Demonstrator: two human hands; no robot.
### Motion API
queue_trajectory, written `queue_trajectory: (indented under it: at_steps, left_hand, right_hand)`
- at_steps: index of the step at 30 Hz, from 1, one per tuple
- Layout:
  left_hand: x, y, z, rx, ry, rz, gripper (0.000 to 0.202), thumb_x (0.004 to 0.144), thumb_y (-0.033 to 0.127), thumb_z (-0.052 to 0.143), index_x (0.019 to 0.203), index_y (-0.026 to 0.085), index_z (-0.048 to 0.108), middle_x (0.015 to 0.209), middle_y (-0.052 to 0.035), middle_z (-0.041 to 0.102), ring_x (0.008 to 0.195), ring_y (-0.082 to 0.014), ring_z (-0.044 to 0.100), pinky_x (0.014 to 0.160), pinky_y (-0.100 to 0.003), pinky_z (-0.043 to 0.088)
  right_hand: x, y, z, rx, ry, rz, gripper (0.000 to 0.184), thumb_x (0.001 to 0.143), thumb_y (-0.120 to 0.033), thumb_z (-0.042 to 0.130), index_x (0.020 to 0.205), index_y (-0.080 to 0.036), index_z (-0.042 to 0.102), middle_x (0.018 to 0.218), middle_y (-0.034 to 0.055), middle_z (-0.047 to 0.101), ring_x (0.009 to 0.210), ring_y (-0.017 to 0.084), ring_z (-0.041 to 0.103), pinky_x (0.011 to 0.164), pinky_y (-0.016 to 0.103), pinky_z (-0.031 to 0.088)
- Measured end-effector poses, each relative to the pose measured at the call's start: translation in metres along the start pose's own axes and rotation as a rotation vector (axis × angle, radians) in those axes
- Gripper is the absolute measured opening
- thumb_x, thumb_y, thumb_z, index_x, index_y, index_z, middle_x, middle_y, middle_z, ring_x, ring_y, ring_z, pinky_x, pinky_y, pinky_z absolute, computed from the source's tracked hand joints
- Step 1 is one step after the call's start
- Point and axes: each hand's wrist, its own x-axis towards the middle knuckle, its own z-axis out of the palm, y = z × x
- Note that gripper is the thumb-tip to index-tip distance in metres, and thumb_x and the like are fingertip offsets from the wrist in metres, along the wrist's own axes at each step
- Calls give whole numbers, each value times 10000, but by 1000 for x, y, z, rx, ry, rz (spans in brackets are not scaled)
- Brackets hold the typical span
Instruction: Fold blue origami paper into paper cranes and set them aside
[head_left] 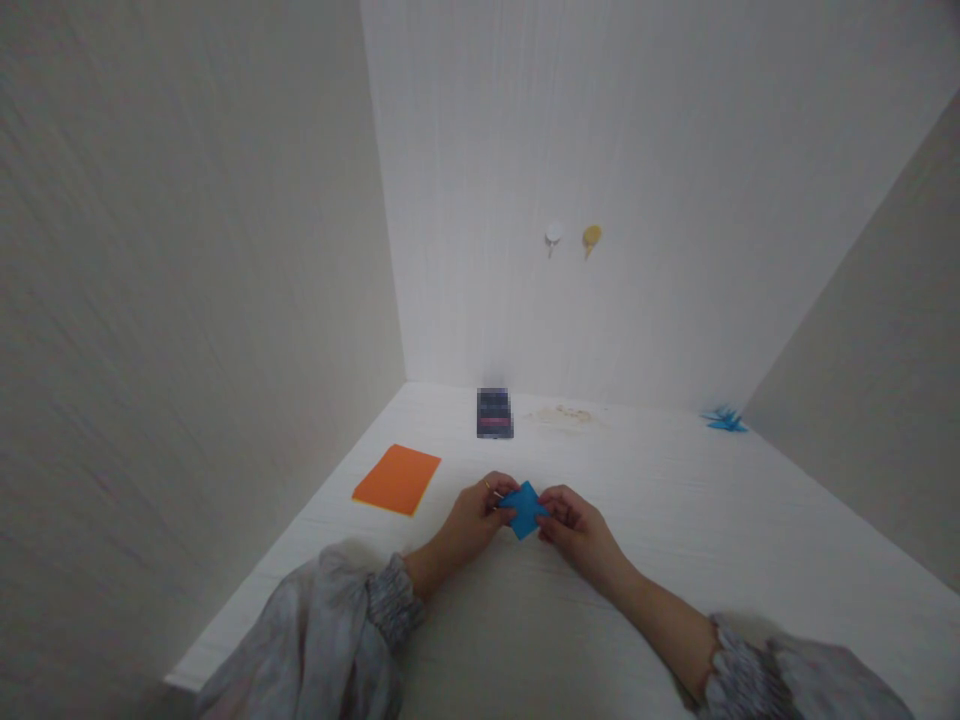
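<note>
A small folded blue paper, diamond-shaped as I see it, is held between my two hands over the white table. My left hand pinches its left corner with thumb and fingers; a ring shows on one finger. At the opposite corner, my right hand grips the paper in the same way. The undersides of the paper and some fingertips are hidden. To the left of my left hand lies a stack of orange square paper, with a thin yellow edge along its front.
Against the back wall stands a dark pixelated object. Blue folded paper pieces sit in the far right corner. A white hook and a yellow hook are on the back wall. Panels enclose the table left and right.
</note>
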Motion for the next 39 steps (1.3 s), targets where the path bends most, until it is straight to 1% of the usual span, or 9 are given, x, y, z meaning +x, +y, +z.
queue_trajectory:
  at_steps: [12,16,21,25,28,30,33,35,39]
  left_hand:
    - [0,1,-1,46,9,-32,184,666,121,565,834,156,500,670,17,540,618,-108,526,575,-221,417]
    - [0,1,-1,55,14,-48,184,664,130,573,832,153,502,671,17,546,606,-106,528,580,-228,417]
    - [0,-1,0,-1,-5,-58,217,669,155,591,860,151,489,761,-4,556,633,-108,546,595,-238,435]
    - [0,-3,0,-61,-5,-32,324,667,158,605,960,177,468,893,-23,529,661,-106,557,598,-239,452]
    - [0,-2,-1,-2,-27,6,227,695,163,586,906,162,502,831,-14,533,634,-91,529,580,-216,434]
    - [-1,-1,-1,58,-15,38,163,709,176,580,860,154,524,796,-9,531,625,-87,507,574,-207,423]
    - [-1,-1,-2,60,-4,54,191,726,187,565,908,167,512,802,-5,521,614,-85,502,575,-219,428]
    - [-1,-1,-2,34,-12,65,200,740,186,547,935,174,502,834,-11,512,627,-90,508,577,-229,437]
    - [-2,0,-2,71,-16,113,170,723,151,554,889,173,526,963,-36,460,745,-112,507,601,-224,454]
  right_hand:
    - [-2,3,-4,-61,-50,-46,210,715,-279,582,890,-213,487,681,-14,551,585,121,508,540,249,396]
    - [-2,2,-5,-179,-28,-81,184,727,-244,549,898,-200,496,663,-19,541,578,118,501,536,241,391]
    - [-3,0,-7,-381,19,-146,184,734,-204,509,918,-189,514,696,-1,549,610,131,524,552,246,415]
    - [-5,1,-7,-446,19,-167,194,767,-207,467,958,-198,495,649,-15,527,578,128,530,538,242,425]
    - [-5,-1,-8,-487,-13,-196,145,757,-175,472,897,-196,506,639,-19,508,570,121,508,523,232,416]
    - [-5,-4,-8,-526,-59,-246,106,744,-153,489,835,-187,531,693,-1,517,619,127,505,548,236,417]
    - [-4,-10,-7,-553,-123,-297,124,739,-131,508,825,-183,581,800,30,533,723,145,514,615,252,428]
    - [-4,-12,-6,-548,-152,-286,159,735,-121,523,852,-192,604,841,38,541,756,151,521,639,257,434]
    - [-4,-12,-6,-553,-184,-279,181,721,-127,561,863,-212,634,887,43,550,786,158,534,666,262,446]
